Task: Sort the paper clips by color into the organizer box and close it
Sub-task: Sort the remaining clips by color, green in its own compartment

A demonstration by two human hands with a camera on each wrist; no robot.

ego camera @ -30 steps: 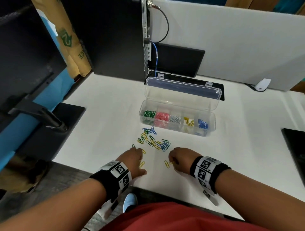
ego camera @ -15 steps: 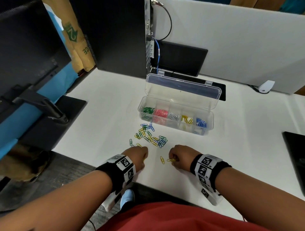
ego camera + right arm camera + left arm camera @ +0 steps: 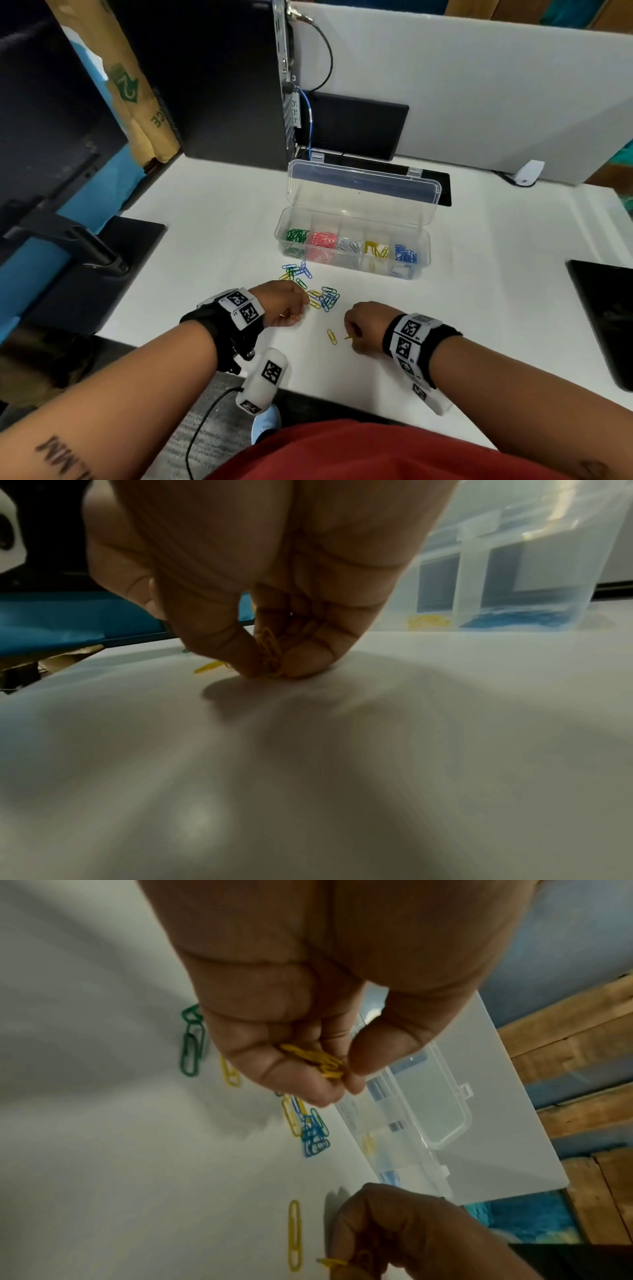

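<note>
The clear organizer box (image 3: 423,255) stands open on the white table, its lid (image 3: 363,192) tilted back, with green, red, silver, yellow and blue clips in separate compartments. A loose pile of blue, yellow and green paper clips (image 3: 318,291) lies in front of it. My left hand (image 3: 286,303) hovers at the pile's near-left edge with several yellow clips (image 3: 316,1061) held in its curled fingers. My right hand (image 3: 359,327) presses its fingertips on the table and pinches yellow clips (image 3: 270,647). One yellow clip (image 3: 331,337) lies loose between the hands.
A black computer tower (image 3: 219,78) and a white partition (image 3: 479,89) stand behind the box. A monitor foot (image 3: 85,260) sits at the left, a dark tablet (image 3: 606,322) at the right edge. The table's front edge (image 3: 342,397) is close behind my wrists.
My left hand has lifted from the table and moved forward to the pile's edge, yellow clips in its fingers. The right hand has stayed in place, pinching yellow clips.
</note>
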